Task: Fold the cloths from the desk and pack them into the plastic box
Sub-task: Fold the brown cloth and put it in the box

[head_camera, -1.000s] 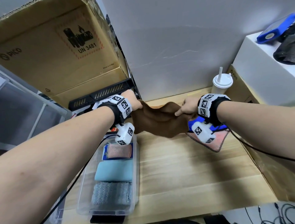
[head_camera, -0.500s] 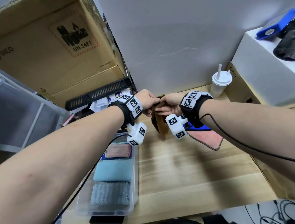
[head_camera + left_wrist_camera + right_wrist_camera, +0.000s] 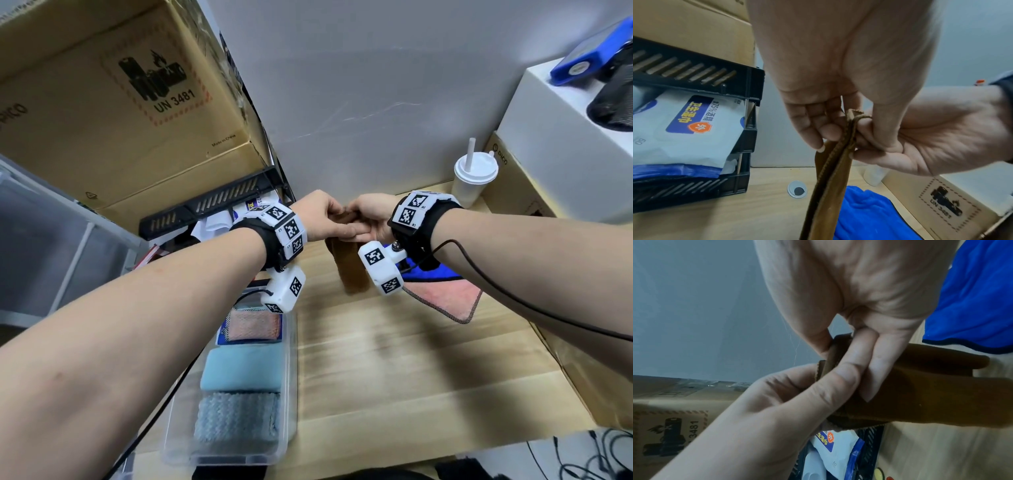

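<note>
Grip: both hands meet at the top edge of the brown cloth (image 3: 349, 270), pinching its doubled edges together above the desk (image 3: 411, 359)
Left hand: left hand (image 3: 317, 217) has its fingers curled down over the cloth's top edge, thumb on the other side, seen close in the left wrist view (image 3: 838, 81)
Right hand: right hand (image 3: 370, 219) nips the same edge between thumb and fingers (image 3: 869, 369), which lie flat against the cloth's face; the two hands touch
Brown cloth: folded in half, hanging straight down from the pinch in a narrow strip, clear of the desk, its stitched edges lined up (image 3: 830, 186)
Other cloths on desk: blue cloth (image 3: 421, 272) lies on a pink cloth (image 3: 448, 298), just right of the hanging one
Plastic box: clear plastic box (image 3: 291, 394) sits at the desk's left edge, holding three folded cloths in a row, pink (image 3: 255, 325), light blue (image 3: 241, 368) and grey (image 3: 236, 416)
Surroundings: black crate (image 3: 694, 78) with a pack of wipes (image 3: 684, 129) behind the box, cardboard box (image 3: 113, 96) above it, lidded white cup (image 3: 474, 178) with a straw by the wall
</note>
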The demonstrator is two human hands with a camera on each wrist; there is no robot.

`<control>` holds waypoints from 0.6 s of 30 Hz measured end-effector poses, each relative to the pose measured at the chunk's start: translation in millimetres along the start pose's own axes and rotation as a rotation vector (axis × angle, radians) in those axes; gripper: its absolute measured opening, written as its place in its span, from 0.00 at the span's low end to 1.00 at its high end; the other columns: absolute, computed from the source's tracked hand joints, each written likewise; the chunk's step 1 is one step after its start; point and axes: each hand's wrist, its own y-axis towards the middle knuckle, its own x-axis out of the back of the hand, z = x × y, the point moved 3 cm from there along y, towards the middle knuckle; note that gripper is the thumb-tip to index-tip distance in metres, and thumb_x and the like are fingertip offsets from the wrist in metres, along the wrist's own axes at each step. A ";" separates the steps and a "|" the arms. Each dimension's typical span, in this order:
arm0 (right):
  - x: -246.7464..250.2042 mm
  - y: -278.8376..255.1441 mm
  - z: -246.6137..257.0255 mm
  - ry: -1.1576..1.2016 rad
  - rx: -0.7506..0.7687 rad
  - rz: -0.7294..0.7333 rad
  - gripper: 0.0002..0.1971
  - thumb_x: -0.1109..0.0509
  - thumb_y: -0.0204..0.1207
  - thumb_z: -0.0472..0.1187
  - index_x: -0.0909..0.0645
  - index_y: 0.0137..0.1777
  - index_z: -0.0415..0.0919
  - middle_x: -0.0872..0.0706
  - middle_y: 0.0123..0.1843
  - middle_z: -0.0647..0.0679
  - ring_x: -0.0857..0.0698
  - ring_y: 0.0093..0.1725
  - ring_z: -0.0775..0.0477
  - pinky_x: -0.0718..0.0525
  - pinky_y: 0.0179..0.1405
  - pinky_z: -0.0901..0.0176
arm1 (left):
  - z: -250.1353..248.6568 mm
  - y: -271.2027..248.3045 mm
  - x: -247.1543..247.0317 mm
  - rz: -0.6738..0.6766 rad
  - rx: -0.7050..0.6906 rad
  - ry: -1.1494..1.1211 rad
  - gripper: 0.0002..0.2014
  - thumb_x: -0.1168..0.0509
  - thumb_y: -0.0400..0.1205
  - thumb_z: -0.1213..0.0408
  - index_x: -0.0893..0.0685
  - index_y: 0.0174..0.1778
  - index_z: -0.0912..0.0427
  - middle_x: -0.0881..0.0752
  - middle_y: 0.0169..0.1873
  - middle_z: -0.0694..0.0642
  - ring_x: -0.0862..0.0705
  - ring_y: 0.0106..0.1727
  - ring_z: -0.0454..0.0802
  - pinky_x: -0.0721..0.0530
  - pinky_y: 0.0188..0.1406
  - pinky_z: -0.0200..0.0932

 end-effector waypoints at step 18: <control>65.8 -0.4 -2.2 -0.805 0.150 -0.552 0.09 0.38 0.78 0.37 0.26 0.35 0.43 0.17 0.49 0.44 0.17 0.45 0.51 0.23 0.41 0.58 | -5.2 -15.6 20.0 0.063 -0.137 0.347 0.08 0.33 0.83 0.62 0.09 0.51 0.55 0.12 0.36 0.47 0.18 0.30 0.34 0.19 0.39 0.33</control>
